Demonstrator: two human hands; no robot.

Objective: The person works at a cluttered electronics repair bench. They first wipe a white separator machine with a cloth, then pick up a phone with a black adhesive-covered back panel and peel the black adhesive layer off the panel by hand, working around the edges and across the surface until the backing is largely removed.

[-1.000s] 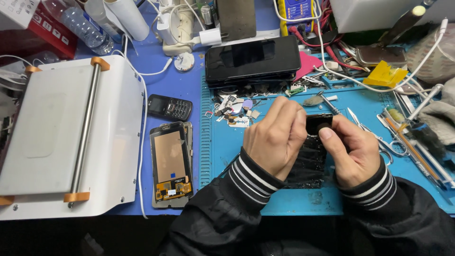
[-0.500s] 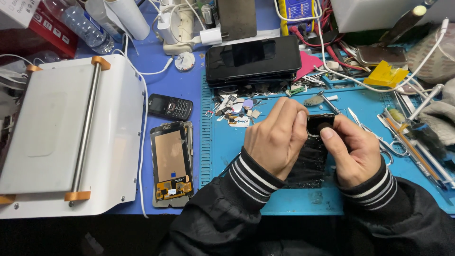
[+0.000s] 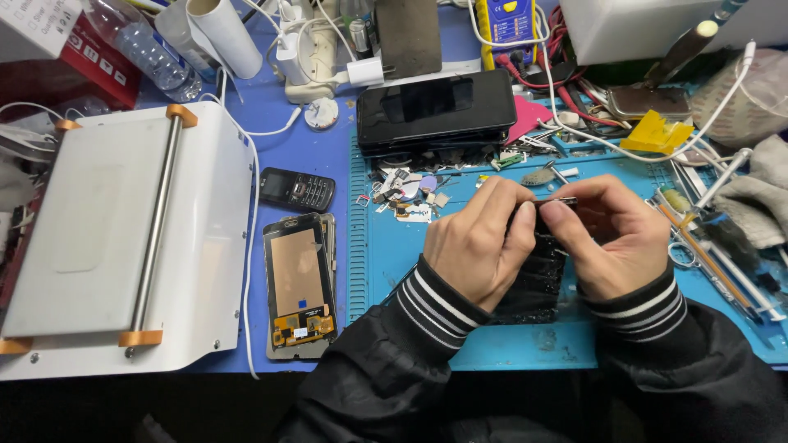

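- Pictured from above: left hand (image 3: 476,242) and right hand (image 3: 611,238) drawn together over a dark, opened phone body (image 3: 538,275), both gripping its upper end
- Thumbs and forefingers pinched on the black top edge of the phone, fingers curled rather than spread; exact part under the fingertips hard to make out, possibly a thin frame strip
- Phone body lying near the middle of a blue silicone work mat (image 3: 492,344), lower half showing between the two striped black cuffs
- Just beyond the knuckles, a scatter of small screws and loose metal parts (image 3: 406,197) on the mat
- Farther back, a stack of black smartphones with glossy screens (image 3: 435,107), well apart from the hands
- Left of the mat, a detached phone screen with a copper-coloured back and orange flex cable (image 3: 300,283), lying flat on the blue table
- Above that, a small black keypad phone (image 3: 295,190)
- At far left, a white box-shaped machine with a steel rod and orange end brackets (image 3: 123,238)
- Right of the hands, tweezers and slim hand tools (image 3: 706,246) lined along the mat, beside a grey cloth (image 3: 755,197)
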